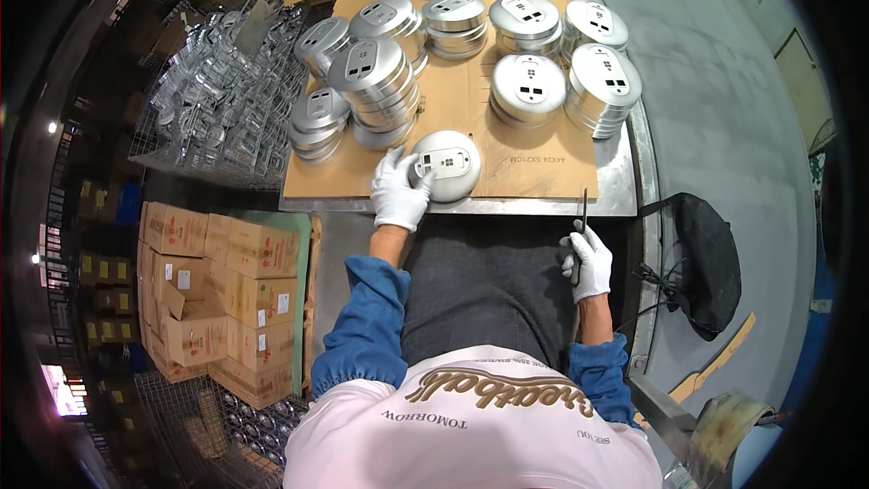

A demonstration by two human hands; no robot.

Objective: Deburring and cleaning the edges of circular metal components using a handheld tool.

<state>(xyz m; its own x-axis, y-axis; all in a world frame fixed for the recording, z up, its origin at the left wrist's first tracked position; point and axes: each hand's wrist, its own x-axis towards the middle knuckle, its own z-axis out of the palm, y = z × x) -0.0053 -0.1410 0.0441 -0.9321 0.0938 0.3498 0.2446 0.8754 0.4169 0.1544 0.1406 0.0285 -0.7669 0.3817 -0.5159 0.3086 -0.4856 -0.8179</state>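
Observation:
A round, silvery metal cover (457, 179) with slots and small square holes in its face lies at the near edge of a cardboard sheet (529, 179). My left hand (400, 192), in a white glove, grips this cover by its left side, thumb and fingers at the rim. To the right, beyond the table's front edge, my right hand (590, 263) is also gloved. Its fingers are closed around a slim dark tool (585, 208), whose thin end points up and away from me. The tool's exact kind is too small to tell.
Stacks of similar covers (371, 72) stand behind the left hand, with more stacks (605, 81) at the right. A wire cage (217, 100) of metal parts is at the left, above piled cartons (244, 263). A black bag (706, 263) lies right of the table.

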